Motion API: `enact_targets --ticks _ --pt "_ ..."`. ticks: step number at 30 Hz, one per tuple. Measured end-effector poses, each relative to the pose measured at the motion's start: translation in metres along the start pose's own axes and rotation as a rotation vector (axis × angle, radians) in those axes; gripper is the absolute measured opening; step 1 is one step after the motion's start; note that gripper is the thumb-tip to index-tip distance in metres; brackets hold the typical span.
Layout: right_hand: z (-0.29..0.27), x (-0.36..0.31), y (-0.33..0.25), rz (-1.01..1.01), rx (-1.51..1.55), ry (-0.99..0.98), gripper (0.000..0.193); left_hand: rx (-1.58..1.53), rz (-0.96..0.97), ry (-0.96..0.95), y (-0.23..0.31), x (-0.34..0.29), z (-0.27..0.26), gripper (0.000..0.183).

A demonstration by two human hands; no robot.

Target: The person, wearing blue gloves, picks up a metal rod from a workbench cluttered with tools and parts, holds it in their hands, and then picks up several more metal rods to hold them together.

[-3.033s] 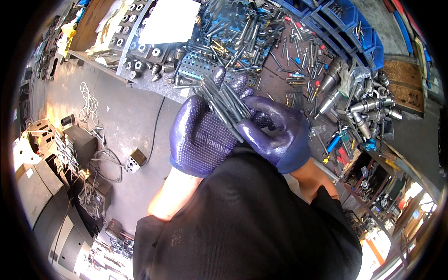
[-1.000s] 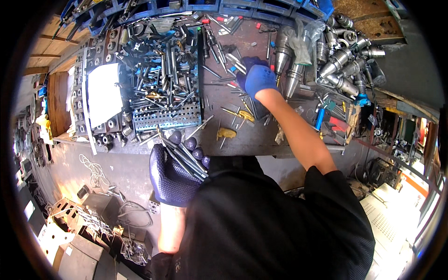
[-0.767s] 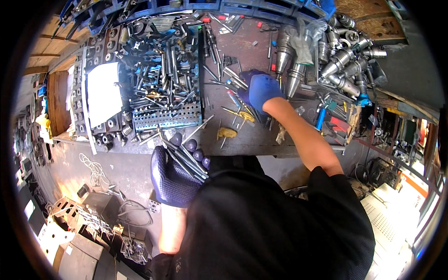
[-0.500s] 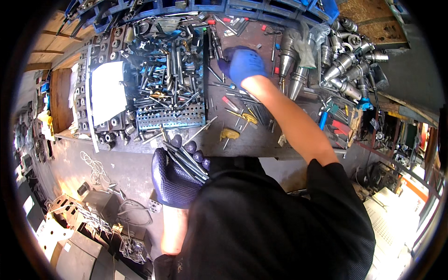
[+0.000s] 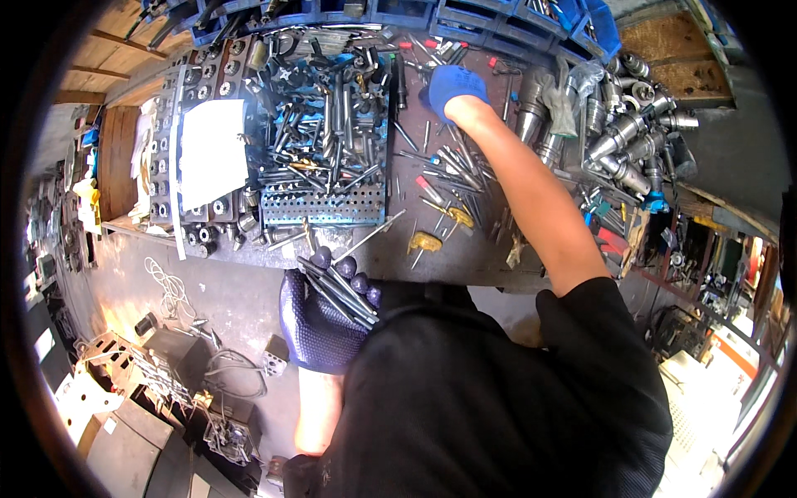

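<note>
My left hand (image 5: 315, 336), in a dark purple dotted glove, is closed around a bundle of dark cutting-tool shanks, which look like end mills or drill bits (image 5: 339, 296), just off the bench's near edge. A long thin rod (image 5: 369, 236) and a drill bit (image 5: 310, 235) show beyond its fingertips. My right hand (image 5: 459, 90), in a blue glove, reaches to the far part of the bench, among loose cutters. Its fingers are hidden under the back of the hand. Nearer me lie a pile of loose cutters (image 5: 461, 170) and yellow-handled keys (image 5: 426, 241).
A blue perforated rack (image 5: 324, 214) heaped with cutters stands left of my right hand. White paper (image 5: 214, 153) lies over collets farther left. Steel tool holders (image 5: 618, 137) crowd the right side, and blue bins (image 5: 481, 31) line the back.
The view has shifted, so the bench sits a little farther right. My right hand has moved slightly farther away over the bench. My left hand still grips its bundle.
</note>
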State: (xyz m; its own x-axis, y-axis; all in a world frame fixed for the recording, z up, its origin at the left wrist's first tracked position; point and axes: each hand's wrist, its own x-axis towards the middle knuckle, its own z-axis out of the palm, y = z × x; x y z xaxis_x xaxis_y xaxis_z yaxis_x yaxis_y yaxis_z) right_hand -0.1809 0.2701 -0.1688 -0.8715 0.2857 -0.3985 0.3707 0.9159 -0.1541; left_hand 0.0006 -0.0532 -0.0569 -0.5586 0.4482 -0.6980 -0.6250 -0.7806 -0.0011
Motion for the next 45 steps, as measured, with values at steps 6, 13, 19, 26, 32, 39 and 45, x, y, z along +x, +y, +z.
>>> enact_targets --ticks 6,13,19,26,32,39,45 --pt "0.012 -0.024 0.029 -0.065 -0.084 -0.065 0.034 0.035 -0.026 -0.071 0.002 0.01 -0.005 0.048" --pt "0.023 -0.075 0.046 -0.178 0.036 -0.156 0.033 0.086 -0.057 -0.09 -0.001 0.016 -0.005 0.045" --pt "0.017 -0.093 0.067 -0.092 0.252 -0.007 0.038 0.084 -0.07 -0.079 -0.006 0.016 0.004 0.045" --pt "0.0 -0.079 0.09 -0.009 0.078 0.031 0.034 0.105 -0.068 -0.078 -0.007 0.018 0.001 0.045" --pt "-0.014 -0.076 0.081 0.017 0.123 0.152 0.038 0.131 -0.05 -0.156 -0.007 0.016 -0.003 0.046" --pt "-0.001 -0.072 0.112 -0.159 -0.058 -0.197 0.049 0.125 -0.013 -0.152 -0.002 0.009 -0.01 0.045" --pt "0.056 -0.123 0.078 0.038 0.116 0.038 0.045 0.164 -0.086 -0.13 -0.01 0.023 -0.008 0.043"
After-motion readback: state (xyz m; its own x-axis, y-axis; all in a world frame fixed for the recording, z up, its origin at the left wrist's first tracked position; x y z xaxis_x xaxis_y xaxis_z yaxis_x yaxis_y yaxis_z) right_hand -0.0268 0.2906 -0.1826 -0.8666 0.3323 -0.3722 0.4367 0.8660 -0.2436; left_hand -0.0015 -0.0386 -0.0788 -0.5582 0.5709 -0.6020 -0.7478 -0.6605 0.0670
